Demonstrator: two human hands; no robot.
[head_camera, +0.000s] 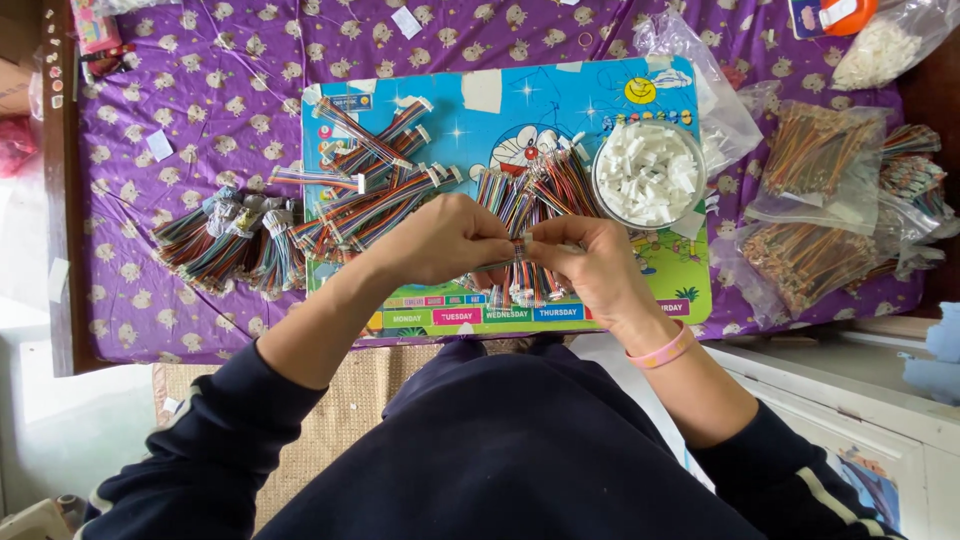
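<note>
Our left hand and right hand pinch one wire bundle between closed fingertips, above the blue board. We should keep the wire ends level and the grip tight near the tips.

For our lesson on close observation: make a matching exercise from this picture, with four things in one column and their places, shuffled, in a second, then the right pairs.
Things
1. Round bowl of white connectors
2. Pink wristband
3. Heap of coloured wire bundles
4. Clear bags of wires

Places
A. On the purple cloth, left of the blue board
B. On the board's right part
C. At the table's right end
D. On the right wrist

Pairs: 1-B, 2-D, 3-A, 4-C
</note>
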